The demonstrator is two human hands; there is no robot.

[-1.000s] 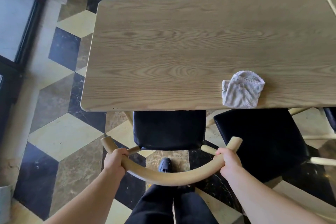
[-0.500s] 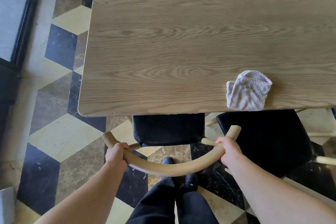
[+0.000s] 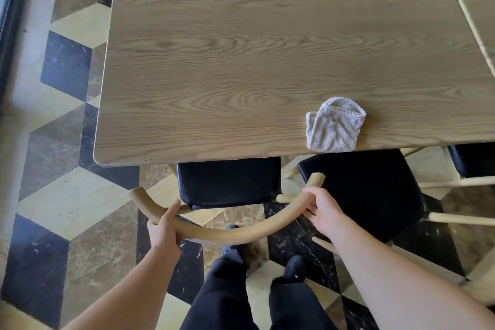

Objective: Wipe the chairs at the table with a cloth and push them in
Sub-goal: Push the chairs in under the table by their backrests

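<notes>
Left hand point(image 3: 164, 230) wraps the chair's curved backrest point(image 3: 227, 233); right hand point(image 3: 322, 211) rests looser on it. A lopsided push could knock the neighbouring chair point(image 3: 369, 195) (cloth point(image 3: 334, 126) lies near the bench's point(image 3: 241, 61) front edge).

The table point(image 3: 241, 75) hides the front of the chair seat point(image 3: 227, 182).

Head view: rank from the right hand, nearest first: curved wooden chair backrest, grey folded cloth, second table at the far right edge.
1. Curved wooden chair backrest: under the right hand, touching.
2. Grey folded cloth: on the near table edge, just beyond the hand.
3. Second table: far right corner, farthest.
</notes>
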